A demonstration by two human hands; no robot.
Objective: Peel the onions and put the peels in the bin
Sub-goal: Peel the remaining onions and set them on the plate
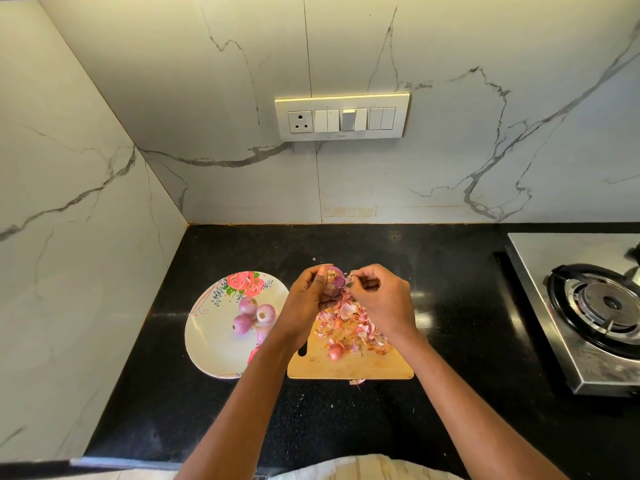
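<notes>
Gripping a small red onion (pixel 333 280) in my left hand (pixel 306 301), I hold it above the far end of the wooden chopping board (pixel 349 367). My right hand (pixel 381 299) is just beside it, fingers pinching a strip of peel still joined to the bulb. Below both hands a heap of peels (pixel 349 325) covers the board, with one unpeeled onion (pixel 336 351) at its near edge. To my left, the floral plate (pixel 211 337) carries several peeled onions (pixel 252 313). A gas burner (pixel 602 306) sits at my far right.

Gas stove (pixel 599 306) far right on black counter (pixel 450 271); switchboard (pixel 342 116) on marble wall.
</notes>
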